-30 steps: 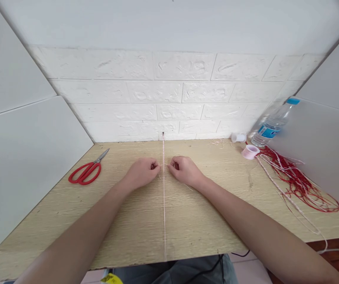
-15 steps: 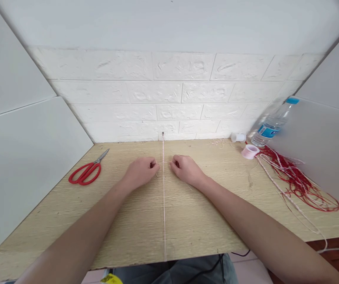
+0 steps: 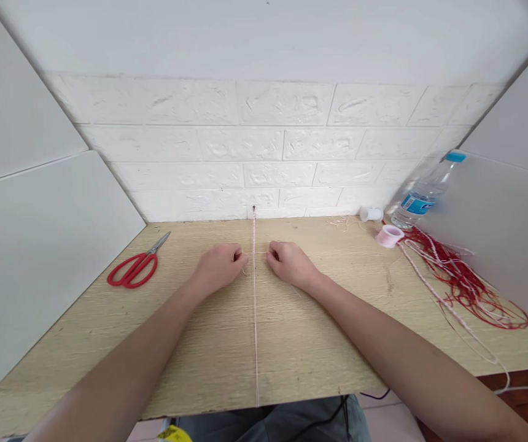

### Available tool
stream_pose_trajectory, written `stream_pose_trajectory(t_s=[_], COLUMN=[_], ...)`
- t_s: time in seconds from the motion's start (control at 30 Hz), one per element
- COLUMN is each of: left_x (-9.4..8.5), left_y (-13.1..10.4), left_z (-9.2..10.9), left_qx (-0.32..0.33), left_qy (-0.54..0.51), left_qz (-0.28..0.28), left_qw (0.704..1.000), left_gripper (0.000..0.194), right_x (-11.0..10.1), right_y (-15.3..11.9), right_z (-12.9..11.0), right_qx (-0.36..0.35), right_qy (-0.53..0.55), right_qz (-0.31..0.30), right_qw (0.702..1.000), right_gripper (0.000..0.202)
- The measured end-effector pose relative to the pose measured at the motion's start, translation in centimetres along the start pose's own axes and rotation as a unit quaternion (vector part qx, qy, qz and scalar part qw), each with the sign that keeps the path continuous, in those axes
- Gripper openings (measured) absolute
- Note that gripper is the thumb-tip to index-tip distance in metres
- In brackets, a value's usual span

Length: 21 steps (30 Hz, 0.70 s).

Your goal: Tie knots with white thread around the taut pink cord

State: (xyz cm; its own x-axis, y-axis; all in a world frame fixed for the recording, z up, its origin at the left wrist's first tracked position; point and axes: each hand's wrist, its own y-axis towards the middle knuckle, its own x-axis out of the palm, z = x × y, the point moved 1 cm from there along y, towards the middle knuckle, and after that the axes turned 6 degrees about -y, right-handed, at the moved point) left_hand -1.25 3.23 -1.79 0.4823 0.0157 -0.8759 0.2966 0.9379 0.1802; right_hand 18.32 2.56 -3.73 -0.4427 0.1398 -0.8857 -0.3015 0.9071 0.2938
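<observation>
A pale pink cord (image 3: 255,331) runs from a small hook (image 3: 253,208) at the foot of the wall, over the table, to its front edge. Its far stretch is a knotted braid (image 3: 253,232). Just left of the cord, my left hand (image 3: 221,264) is closed in a pinch on one end of a thin thread, and a loose tail hangs below the fingers. On the other side, my right hand (image 3: 289,263) pinches the thread's other end. Between both hands the thin thread crosses the cord at the braid's lower end.
Red-handled scissors (image 3: 139,264) lie on the table (image 3: 190,380) at left. Along the right side are a white spool (image 3: 371,213), a pink thread spool (image 3: 389,236), a water bottle (image 3: 418,199) and a tangle of red cords (image 3: 471,282). White panels stand on both sides.
My right hand has shifted very slightly to the right, widening the gap between the hands a little. My left hand stays almost in place, and both keep hold of the thread.
</observation>
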Motion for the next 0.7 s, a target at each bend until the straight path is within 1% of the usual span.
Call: stream_pose_trajectory(t_s=[0.33, 0.53, 0.6, 0.7], left_x=[-0.02, -0.23, -0.33, -0.51], left_y=[-0.05, -0.11, -0.10, -0.04], left_z=[0.16, 0.08, 0.11, 0.25], left_qx=[-0.012, -0.013, -0.015, -0.002], left_qy=[0.003, -0.045, -0.063, -0.087], left_qz=[0.002, 0.002, 0.012, 0.046], left_qw=[1.000, 0.999, 0.998, 0.995], left_gripper=[0.023, 0.024, 0.025, 0.026], right_x=[0.20, 0.13, 0.01, -0.23], right_y=[0.10, 0.11, 0.09, 0.05], right_z=[0.13, 0.44, 0.42, 0.20], right_qx=[0.021, 0.007, -0.006, -0.026], right_qy=[0.013, 0.052, 0.056, 0.049], right_qz=[-0.006, -0.007, 0.002, 0.036], right_qw=[1.000, 0.999, 0.998, 0.998], right_gripper=[0.019, 0.020, 0.020, 0.022])
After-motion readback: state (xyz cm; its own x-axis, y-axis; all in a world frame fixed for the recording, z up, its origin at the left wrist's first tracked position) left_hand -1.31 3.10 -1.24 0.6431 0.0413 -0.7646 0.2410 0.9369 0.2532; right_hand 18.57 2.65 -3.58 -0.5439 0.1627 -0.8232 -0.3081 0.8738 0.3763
